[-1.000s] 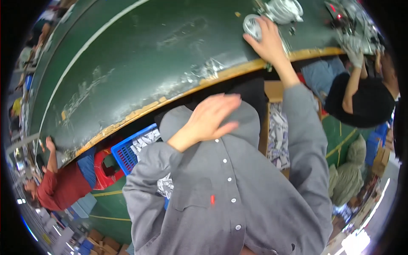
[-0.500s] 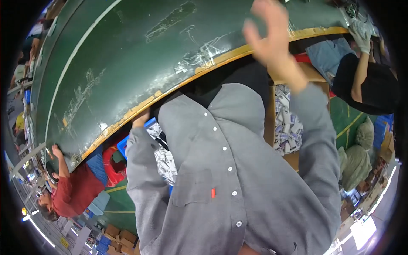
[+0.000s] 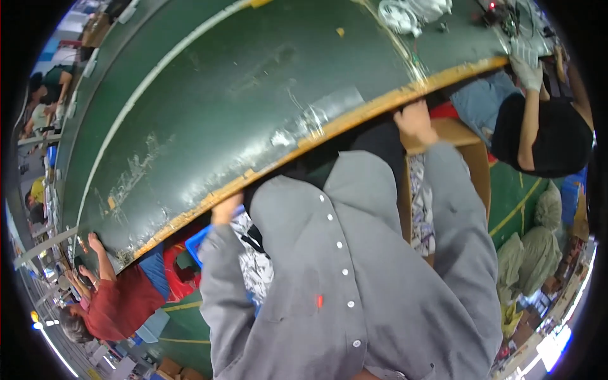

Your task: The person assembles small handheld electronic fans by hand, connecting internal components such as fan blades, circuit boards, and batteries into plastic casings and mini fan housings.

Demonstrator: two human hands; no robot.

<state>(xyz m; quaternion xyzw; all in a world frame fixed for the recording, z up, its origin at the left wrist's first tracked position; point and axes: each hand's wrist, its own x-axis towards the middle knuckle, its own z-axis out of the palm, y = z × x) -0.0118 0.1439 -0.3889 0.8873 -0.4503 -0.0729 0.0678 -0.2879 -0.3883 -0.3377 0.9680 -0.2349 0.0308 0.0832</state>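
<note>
My left hand (image 3: 226, 210) and right hand (image 3: 415, 121) rest at the green worktop's (image 3: 209, 107) wooden edge; fingers tucked beneath, so I cannot tell their spread.

Looked like a factory assembly floor: long green tabletop (image 3: 209, 107) with workers seated along it, cardboard box (image 3: 472, 158), stuffed sacks (image 3: 538, 247) lying around.

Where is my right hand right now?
In the head view, the right hand sits right of centre at the green table's wooden front edge, just above the cardboard box.
</note>
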